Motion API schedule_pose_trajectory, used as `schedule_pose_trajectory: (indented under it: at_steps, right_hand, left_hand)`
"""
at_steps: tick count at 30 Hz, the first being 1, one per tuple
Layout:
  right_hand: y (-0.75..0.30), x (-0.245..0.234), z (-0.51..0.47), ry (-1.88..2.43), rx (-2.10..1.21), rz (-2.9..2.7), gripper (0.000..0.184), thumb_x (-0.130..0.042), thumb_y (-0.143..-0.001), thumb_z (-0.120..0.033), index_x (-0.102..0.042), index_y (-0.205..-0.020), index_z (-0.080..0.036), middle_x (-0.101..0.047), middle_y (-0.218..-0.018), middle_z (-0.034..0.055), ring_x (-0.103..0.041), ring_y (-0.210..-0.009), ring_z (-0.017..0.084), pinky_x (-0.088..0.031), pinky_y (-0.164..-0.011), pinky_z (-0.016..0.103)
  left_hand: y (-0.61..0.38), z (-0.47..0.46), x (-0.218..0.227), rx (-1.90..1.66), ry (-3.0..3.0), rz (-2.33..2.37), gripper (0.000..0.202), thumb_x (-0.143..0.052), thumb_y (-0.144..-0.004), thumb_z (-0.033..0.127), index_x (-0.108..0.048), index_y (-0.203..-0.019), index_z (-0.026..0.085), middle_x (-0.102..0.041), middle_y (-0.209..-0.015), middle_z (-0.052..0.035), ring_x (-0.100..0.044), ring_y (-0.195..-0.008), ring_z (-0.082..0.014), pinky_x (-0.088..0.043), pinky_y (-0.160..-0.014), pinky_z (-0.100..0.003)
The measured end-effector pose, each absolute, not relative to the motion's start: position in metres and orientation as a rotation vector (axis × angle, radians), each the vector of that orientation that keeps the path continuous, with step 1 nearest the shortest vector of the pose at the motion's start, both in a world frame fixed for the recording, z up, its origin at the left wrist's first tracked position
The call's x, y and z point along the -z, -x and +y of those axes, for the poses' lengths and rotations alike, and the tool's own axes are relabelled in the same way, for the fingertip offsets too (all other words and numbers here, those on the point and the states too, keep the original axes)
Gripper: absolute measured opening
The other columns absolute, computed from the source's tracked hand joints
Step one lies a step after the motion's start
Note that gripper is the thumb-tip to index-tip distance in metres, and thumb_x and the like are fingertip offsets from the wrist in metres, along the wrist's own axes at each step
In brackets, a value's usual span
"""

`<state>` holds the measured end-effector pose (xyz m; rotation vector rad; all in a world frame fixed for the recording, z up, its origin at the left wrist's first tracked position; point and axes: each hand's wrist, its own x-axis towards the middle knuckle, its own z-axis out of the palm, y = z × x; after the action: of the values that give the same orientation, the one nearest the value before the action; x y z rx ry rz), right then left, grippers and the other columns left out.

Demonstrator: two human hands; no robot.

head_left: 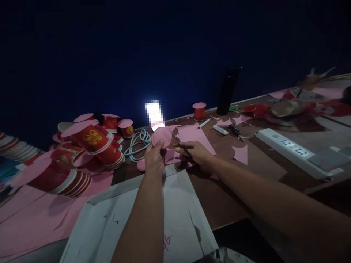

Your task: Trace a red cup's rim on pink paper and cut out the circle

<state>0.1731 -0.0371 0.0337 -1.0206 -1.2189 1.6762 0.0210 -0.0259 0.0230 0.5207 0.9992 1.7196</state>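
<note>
A round piece of pink paper (161,136) is gripped between the thumb and fingers of my left hand (155,157). My right hand (196,155) is closed around a pair of scissors (185,149), whose blades point up and left beside the paper's right edge. Whether the blades touch the paper I cannot tell. Behind my right hand lies a larger pink sheet (197,136). Pink offcuts (241,154) are scattered on the brown table (263,171). Left of my hands, red paper cups (91,138) with pink discs on them are piled up.
A white cardboard tray (186,204) is under my forearms. A coiled cable (137,144), a bright phone screen (155,113), a white pen (204,123), a glue stick (220,129), a black bottle (229,91) and a power strip (290,151) stand or lie around.
</note>
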Motion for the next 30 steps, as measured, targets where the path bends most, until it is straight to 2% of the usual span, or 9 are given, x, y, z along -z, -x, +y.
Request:
schedule_pose_trajectory:
  at_steps: [12,18,30]
  right_hand:
    - [-0.1739,-0.0289,-0.0349,1.015,-1.625,-1.254,0.05,-0.08,-0.064,-0.042,-0.07,-0.107,-0.018,-0.059,-0.065,-0.0004,-0.049,-0.051,0.007,-0.037,-0.04,0.016]
    - [-0.1734,-0.0305,-0.036,1.002,-1.657,-1.206,0.051,-0.081,-0.061,-0.04,-0.07,-0.106,-0.018,-0.056,-0.062,-0.002,-0.047,-0.049,0.007,-0.035,-0.038,0.015]
    - [-0.1727,-0.0294,-0.0372,0.978,-1.643,-1.207,0.049,-0.08,-0.063,-0.04,-0.071,-0.105,-0.016,-0.057,-0.065,0.0003,-0.047,-0.052,0.008,-0.036,-0.04,0.017]
  left_hand:
    - [-0.0231,-0.0271,-0.0244,-1.669,-0.515,1.071,0.038,-0.08,-0.052,0.019,-0.063,-0.086,0.017,-0.065,-0.076,0.0021,-0.059,-0.059,-0.0075,-0.045,-0.057,-0.02]
    - [-0.0232,-0.0252,-0.0213,-1.648,-0.53,1.073,0.043,-0.081,-0.051,0.021,-0.063,-0.09,0.018,-0.067,-0.078,0.001,-0.061,-0.062,-0.0098,-0.047,-0.06,-0.022]
    - [-0.0221,-0.0263,-0.0235,-1.664,-0.522,1.049,0.035,-0.08,-0.054,0.02,-0.061,-0.084,0.017,-0.065,-0.076,0.0018,-0.061,-0.063,-0.0085,-0.046,-0.059,-0.019]
